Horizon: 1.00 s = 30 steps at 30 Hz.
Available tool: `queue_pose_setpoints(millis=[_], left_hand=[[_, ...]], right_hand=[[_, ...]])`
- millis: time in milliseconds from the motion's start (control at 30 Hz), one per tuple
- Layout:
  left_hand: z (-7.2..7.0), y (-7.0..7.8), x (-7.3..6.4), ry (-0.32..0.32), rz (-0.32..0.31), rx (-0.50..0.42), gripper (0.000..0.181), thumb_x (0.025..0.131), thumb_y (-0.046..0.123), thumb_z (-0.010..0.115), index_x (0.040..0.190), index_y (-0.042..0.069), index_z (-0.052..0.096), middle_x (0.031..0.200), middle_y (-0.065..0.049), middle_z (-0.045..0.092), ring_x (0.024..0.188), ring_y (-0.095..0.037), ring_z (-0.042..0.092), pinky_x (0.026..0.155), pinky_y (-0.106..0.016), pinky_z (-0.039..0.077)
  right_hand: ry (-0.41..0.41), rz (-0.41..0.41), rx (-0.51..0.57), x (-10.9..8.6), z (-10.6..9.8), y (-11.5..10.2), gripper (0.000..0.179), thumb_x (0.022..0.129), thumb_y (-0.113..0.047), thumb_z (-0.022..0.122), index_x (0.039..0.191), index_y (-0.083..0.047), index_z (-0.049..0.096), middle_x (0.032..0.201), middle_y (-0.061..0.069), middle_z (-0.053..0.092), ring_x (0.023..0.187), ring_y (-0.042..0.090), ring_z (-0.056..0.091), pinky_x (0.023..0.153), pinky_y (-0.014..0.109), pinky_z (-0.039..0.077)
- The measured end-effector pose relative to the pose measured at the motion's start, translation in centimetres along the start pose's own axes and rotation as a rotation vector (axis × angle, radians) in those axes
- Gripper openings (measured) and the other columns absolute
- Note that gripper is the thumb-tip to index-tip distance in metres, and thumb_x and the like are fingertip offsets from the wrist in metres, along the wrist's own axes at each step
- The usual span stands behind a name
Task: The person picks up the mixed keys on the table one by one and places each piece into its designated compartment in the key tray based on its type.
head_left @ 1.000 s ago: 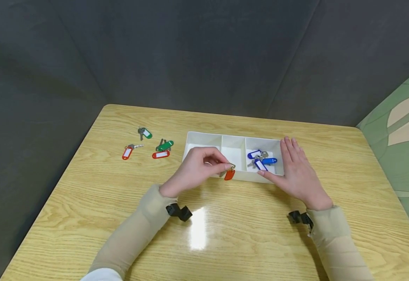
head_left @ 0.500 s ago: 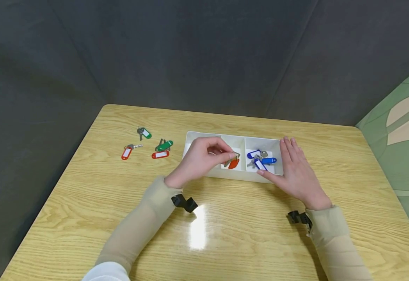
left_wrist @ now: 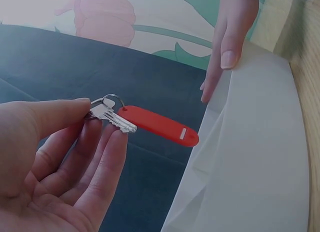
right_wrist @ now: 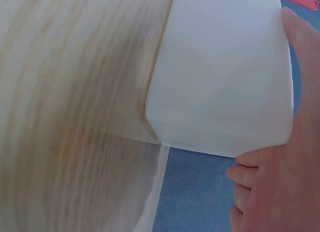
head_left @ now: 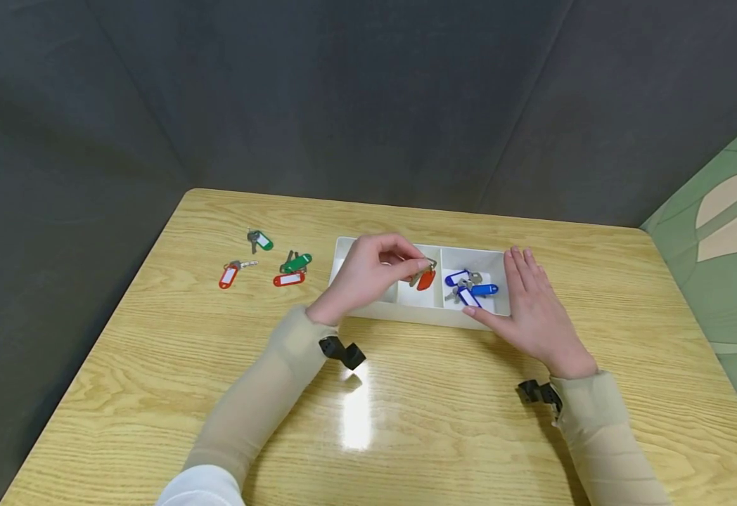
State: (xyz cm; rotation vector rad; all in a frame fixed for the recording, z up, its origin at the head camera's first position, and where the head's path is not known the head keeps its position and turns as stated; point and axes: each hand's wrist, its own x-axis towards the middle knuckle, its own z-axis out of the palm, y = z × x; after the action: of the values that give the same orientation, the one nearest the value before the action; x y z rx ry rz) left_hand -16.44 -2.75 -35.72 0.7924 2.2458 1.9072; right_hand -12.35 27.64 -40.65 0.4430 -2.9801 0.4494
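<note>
My left hand [head_left: 368, 275] pinches a key [left_wrist: 112, 116] by its head, between thumb and fingers. From its ring hangs a red key tag [left_wrist: 160, 126]. In the head view this red tag hangs over the middle compartment of a white divided tray [head_left: 419, 315]. My right hand [head_left: 538, 320] rests on the tray's right end, fingers straight along the end wall and thumb at the front rim. Several keys with blue tags [head_left: 485, 289] lie in the right compartment. The left compartment is partly hidden behind my left hand.
Left of the tray, on the wooden table [head_left: 444, 422], lie keys with a green tag [head_left: 264, 241], a red tag [head_left: 228, 276], another green tag [head_left: 297, 263] and another red tag [head_left: 289, 279]. A dark curtain [head_left: 343, 105] stands behind the table.
My left hand has moved forward and slightly right with the red-tagged key, from the tray's front wall to over the middle compartment. The right hand has stayed in place.
</note>
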Motion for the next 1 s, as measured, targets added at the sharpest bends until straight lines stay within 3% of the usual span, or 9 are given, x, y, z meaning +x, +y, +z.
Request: queue_pose_setpoints(millis=[533,700,800,1000], left_hand=[[0.5,-1.1,1.2,0.028,-0.092,-0.03,0.013,0.094,0.015,0.077,0.101,0.005,0.075,0.091,-0.004,0.073,0.076,-0.02,0.071,0.075,-0.037,0.06],[0.7,-1.6,1.5,0.073,-0.129,0.048,0.027,0.095,0.016,0.076,0.119,0.004,0.073,0.106,-0.006,0.073,0.089,-0.017,0.07,0.082,-0.029,0.057],[0.7,-1.7,1.5,0.113,-0.173,0.106,0.038,0.095,0.02,0.076,0.131,0.01,0.069,0.121,-0.002,0.07,0.101,-0.012,0.067,0.088,-0.025,0.053],[0.5,-1.7,1.2,0.122,-0.191,0.096,0.042,0.095,0.024,0.076,0.135,0.014,0.066,0.128,0.002,0.067,0.106,-0.012,0.064,0.089,-0.026,0.053]], right_hand=[[-0.002,0.008,0.0,0.0,0.1,-0.1,0.114,0.089,-0.068,0.063,0.16,0.005,0.011,0.166,0.024,0.008,0.154,0.036,0.0,0.121,0.053,0.006],[0.006,0.001,-0.003,0.0,0.0,-0.1,0.113,0.09,-0.067,0.062,0.16,0.005,0.011,0.166,0.025,0.009,0.153,0.038,0.001,0.121,0.054,0.006],[0.005,0.003,-0.003,0.0,0.1,0.0,0.114,0.09,-0.068,0.062,0.16,0.005,0.011,0.166,0.025,0.008,0.153,0.037,0.001,0.121,0.054,0.005],[0.006,0.003,0.0,0.0,0.2,0.1,0.114,0.09,-0.067,0.063,0.16,0.005,0.01,0.166,0.026,0.008,0.153,0.036,-0.001,0.122,0.052,0.003]])
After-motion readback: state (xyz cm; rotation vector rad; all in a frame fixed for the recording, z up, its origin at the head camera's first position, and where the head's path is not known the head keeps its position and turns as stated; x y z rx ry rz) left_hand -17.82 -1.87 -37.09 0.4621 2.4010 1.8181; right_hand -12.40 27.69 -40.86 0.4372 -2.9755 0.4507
